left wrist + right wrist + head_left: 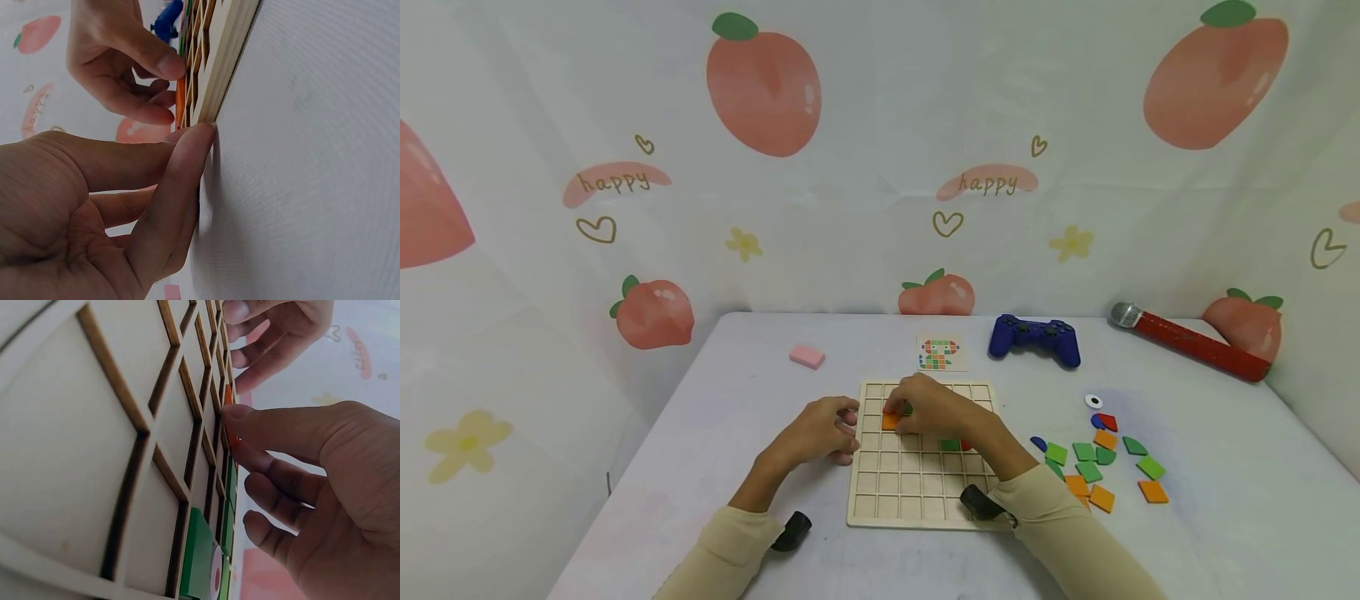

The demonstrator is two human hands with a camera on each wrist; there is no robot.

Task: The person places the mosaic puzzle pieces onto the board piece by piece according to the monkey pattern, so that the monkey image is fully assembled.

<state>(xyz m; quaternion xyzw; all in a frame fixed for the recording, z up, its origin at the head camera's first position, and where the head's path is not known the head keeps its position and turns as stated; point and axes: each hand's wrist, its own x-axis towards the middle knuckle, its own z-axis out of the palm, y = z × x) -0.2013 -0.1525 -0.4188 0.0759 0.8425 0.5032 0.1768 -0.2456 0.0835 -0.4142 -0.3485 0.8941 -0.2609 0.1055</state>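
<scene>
Pinching an orange tile [890, 422] at the board [887, 483]: right hand [931, 406]. Left hand [820, 432]: fingers gripping the board's left edge. Green tiles [950, 446] sit in cells.

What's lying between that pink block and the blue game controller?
In the head view, a small patterned card lies between the pink block and the blue game controller, nearer the controller.

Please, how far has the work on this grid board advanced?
Looks done: several green pieces sit on the board. In hand: the right hand pinches an orange tile near the board's far left corner. Remaining, probably: the loose pieces right of the board, since many grid cells are bare. I judge it an early stage.
</scene>
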